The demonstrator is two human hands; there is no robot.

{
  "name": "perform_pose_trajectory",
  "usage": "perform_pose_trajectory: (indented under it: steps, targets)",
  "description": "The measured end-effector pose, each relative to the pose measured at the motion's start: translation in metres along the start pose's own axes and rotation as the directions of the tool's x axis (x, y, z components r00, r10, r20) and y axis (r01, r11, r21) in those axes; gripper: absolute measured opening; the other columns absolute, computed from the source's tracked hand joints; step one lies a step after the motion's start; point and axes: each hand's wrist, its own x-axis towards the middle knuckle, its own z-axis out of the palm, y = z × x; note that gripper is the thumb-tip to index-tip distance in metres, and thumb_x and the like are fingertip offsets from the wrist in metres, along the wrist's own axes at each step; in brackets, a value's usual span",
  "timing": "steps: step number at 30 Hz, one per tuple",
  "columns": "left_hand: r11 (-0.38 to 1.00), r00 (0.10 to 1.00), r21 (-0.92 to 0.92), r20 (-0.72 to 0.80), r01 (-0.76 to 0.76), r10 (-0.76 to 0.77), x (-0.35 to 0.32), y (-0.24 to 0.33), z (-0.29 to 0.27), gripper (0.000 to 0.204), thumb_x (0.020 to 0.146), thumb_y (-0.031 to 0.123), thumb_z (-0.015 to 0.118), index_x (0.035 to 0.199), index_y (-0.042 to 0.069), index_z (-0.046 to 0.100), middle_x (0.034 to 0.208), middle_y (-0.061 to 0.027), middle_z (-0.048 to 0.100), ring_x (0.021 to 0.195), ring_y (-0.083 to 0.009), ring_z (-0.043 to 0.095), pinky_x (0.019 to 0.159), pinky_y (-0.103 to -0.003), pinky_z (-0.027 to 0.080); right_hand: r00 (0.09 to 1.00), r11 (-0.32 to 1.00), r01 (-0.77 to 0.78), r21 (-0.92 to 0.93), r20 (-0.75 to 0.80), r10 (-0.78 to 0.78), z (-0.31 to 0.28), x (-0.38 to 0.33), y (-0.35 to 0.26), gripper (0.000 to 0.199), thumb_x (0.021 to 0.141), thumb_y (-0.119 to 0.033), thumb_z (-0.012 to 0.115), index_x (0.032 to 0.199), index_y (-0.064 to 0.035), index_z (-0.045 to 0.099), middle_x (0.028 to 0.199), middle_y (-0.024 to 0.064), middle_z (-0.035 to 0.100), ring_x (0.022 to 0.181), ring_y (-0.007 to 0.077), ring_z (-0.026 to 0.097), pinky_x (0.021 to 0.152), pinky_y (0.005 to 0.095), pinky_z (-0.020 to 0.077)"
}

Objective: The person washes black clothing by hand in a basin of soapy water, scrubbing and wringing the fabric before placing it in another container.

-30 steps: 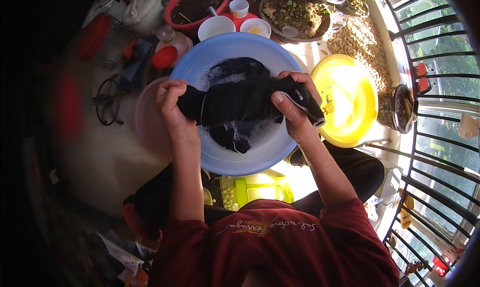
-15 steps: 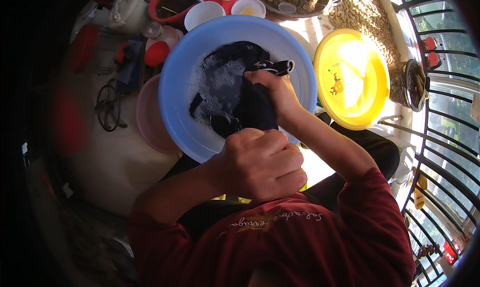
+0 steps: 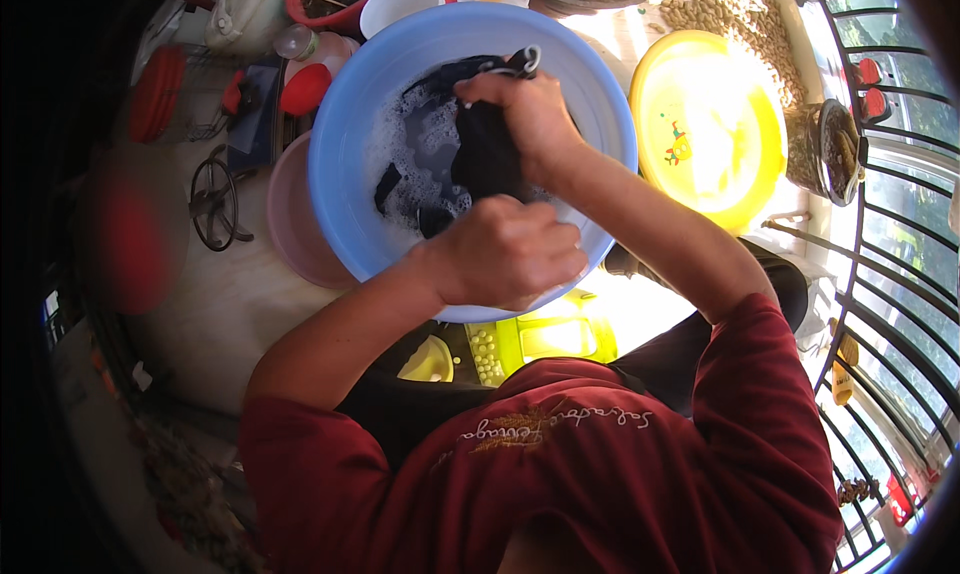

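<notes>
A blue basin [image 3: 345,174] of soapy water stands in front of me, with dark wet cloth soaking among the suds. Part of a black garment [image 3: 488,152] is lifted above the water, stretched between my two hands. My left hand [image 3: 510,252] is closed in a fist around its nearer end, over the basin's near side. Farther out, my right hand [image 3: 530,114] grips the garment's other end, and a folded edge with white trim sticks out beyond the fingers. The exact kind of garment cannot be made out.
Right of the basin sits a yellow basin [image 3: 655,174], with a jar [image 3: 822,159] beside it. A pink basin [image 3: 300,229] is partly under the blue one at left. White bowls [image 3: 385,9] stand behind. A yellow-green plastic stool [image 3: 540,336] is nearest me; window bars [image 3: 900,214] line the right.
Both hands have moved away from my body with the garment, still gripping it. The left fist is lower over the basin, and the yellow-green plastic below has come into view.
</notes>
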Motion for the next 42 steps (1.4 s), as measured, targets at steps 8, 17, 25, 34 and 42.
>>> perform_pose_trajectory:
  steps: [8,17,25,34,42]
  targets:
    - [0.527,0.565,-0.438,-0.05,0.729,-0.824,-0.071,-0.026,-0.054,0.026,0.097,0.019,0.044,0.105,-0.003,0.056,0.096,-0.0098,0.058,0.088,-0.0157,0.053,0.081,-0.025,0.041,0.997,0.934,-0.044,0.355,0.071,0.02,-0.008,0.008,-0.049,0.024,0.076,-0.016,0.068,0.093,-0.0002,0.061,0.087,0.0111,0.066,0.076,0.0235,0.065,0.073,0.0354,0.0535]
    - [0.313,0.421,-0.92,-0.194,0.236,-0.886,-0.041,0.034,-0.041,0.068,0.084,0.023,0.065,0.137,-0.005,0.032,0.133,-0.0146,0.042,0.125,-0.0231,0.04,0.108,-0.036,0.027,0.972,0.896,0.028,0.443,0.196,-0.127,0.039,-0.043,-0.046,0.042,0.083,-0.044,0.064,0.104,-0.0081,0.06,0.096,0.0075,0.065,0.091,0.0205,0.062,0.086,0.0346,0.0489]
    - [0.457,0.382,-0.866,-0.36,0.204,-0.851,-0.033,0.039,-0.092,0.064,0.072,-0.006,0.066,0.13,0.001,0.041,0.124,-0.0139,0.048,0.111,-0.0187,0.051,0.094,-0.03,0.043,0.844,0.991,-0.007,-0.135,0.53,0.079,0.039,-0.084,-0.072,0.057,0.083,-0.049,0.063,0.123,-0.0097,0.053,0.117,0.0059,0.059,0.106,0.0191,0.057,0.096,0.0381,0.0413]
    - [0.722,0.466,-0.673,-0.594,0.159,-0.656,-0.053,0.03,-0.159,0.061,0.066,-0.015,0.056,0.125,-0.001,0.049,0.126,-0.011,0.051,0.12,-0.0191,0.047,0.104,-0.03,0.033,0.749,0.982,0.027,-0.188,0.654,0.105,0.062,-0.059,-0.089,0.042,0.075,-0.01,0.054,0.117,-0.0057,0.055,0.107,0.0074,0.064,0.1,0.0216,0.06,0.093,0.0391,0.0438]
    - [0.673,0.019,-0.665,-0.707,0.323,-0.707,-0.143,0.043,-0.229,0.069,0.063,-0.01,0.056,0.131,0.002,0.045,0.122,-0.0165,0.053,0.101,-0.0239,0.06,0.09,-0.034,0.048,0.925,0.801,0.123,-0.586,0.361,0.122,0.018,-0.043,-0.051,0.039,0.089,-0.014,0.054,0.126,-0.0028,0.05,0.115,0.0072,0.062,0.095,0.0169,0.06,0.083,0.0302,0.0477]
